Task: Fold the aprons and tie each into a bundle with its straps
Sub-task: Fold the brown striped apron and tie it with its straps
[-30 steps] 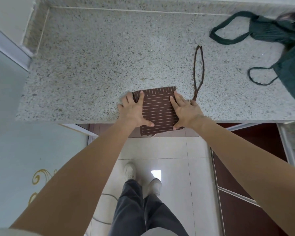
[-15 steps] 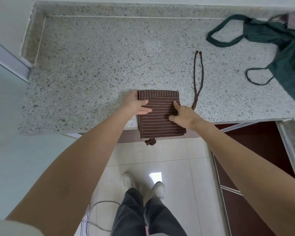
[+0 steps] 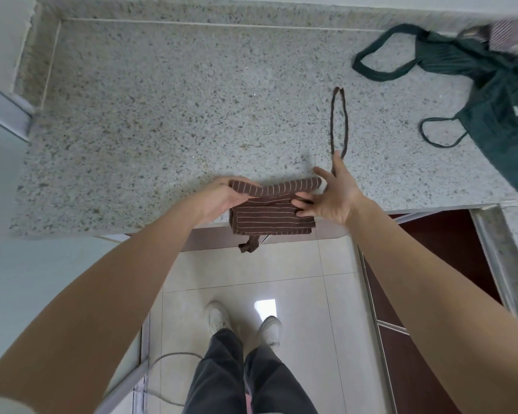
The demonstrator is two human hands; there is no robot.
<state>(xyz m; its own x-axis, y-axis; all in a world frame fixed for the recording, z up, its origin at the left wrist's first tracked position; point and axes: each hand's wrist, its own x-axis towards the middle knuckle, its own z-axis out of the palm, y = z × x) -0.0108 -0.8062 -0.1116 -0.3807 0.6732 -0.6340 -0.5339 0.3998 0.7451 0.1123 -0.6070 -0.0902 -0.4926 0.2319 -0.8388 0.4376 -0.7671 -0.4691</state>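
Left grip: the far edge of the brown striped apron (image 3: 274,213) is pinched by the left hand (image 3: 222,198) and is lifted toward the person, so that a fold is formed.
Right grip: the right hand (image 3: 331,198) is held with straight fingers; its fingertips (image 3: 299,204) press the lower layers of the cloth flat, and nothing is clasped.
Apron place: the folded brown apron lies at the near edge of the counter (image 3: 162,115), partly hanging over it; a short piece of strap (image 3: 248,245) hangs below the edge.
Long strap: a brown strap loop (image 3: 338,121) lies stretched on the counter behind the right hand, and it seems to run under that hand.
Step in hand: judged to be one more fold, before the tying.
How to do it well: the lifted edge should be laid evenly on the near edge, while the lower layers are kept pressed so they do not slip off the counter; the long strap should be left free for the binding.
Count: one brown apron in work; one green apron (image 3: 491,94), not yet folded, at the far right; one more striped cloth (image 3: 512,37) behind it, too blurred to be named.
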